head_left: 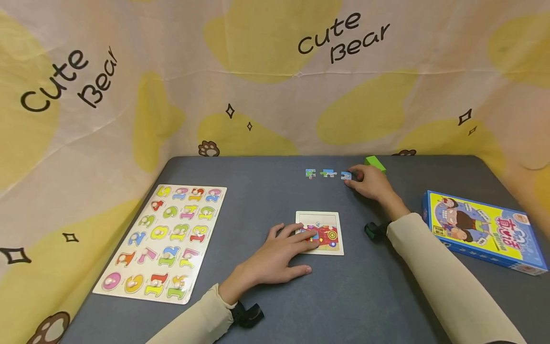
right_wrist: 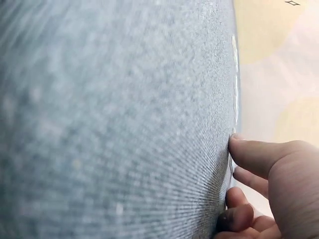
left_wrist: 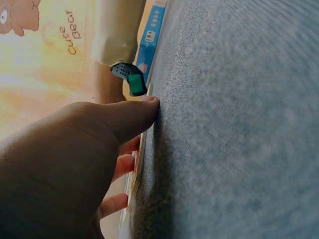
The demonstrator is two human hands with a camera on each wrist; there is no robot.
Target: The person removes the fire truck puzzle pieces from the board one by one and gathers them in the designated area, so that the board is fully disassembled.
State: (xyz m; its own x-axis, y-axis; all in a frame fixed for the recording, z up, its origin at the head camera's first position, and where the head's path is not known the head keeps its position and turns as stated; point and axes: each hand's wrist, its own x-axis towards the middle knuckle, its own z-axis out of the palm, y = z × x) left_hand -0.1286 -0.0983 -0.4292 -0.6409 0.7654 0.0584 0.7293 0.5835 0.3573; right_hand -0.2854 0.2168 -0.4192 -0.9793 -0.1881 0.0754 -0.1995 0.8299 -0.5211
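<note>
My left hand (head_left: 279,255) lies spread over the left part of a small white-framed puzzle board (head_left: 319,216) with a red vehicle picture. Its fingertips rest on the picture, while the thumb touches the table beside the board. Farther back, my right hand (head_left: 373,181) pinches a small blue-and-white jigsaw piece (head_left: 345,176) by its right side between thumb and index finger, low at the tabletop. To the left of that piece, two more jigsaw pieces lie in a row, a blue-green one (head_left: 328,173) and another blue-green one (head_left: 310,173).
A green block (head_left: 375,164) stands just behind my right hand. On the left lies a large board of colourful numbers (head_left: 172,234). A blue-and-yellow box (head_left: 483,229) sits at the right, beside my right forearm. A patterned cloth (head_left: 258,71) hangs behind the grey table (head_left: 253,200).
</note>
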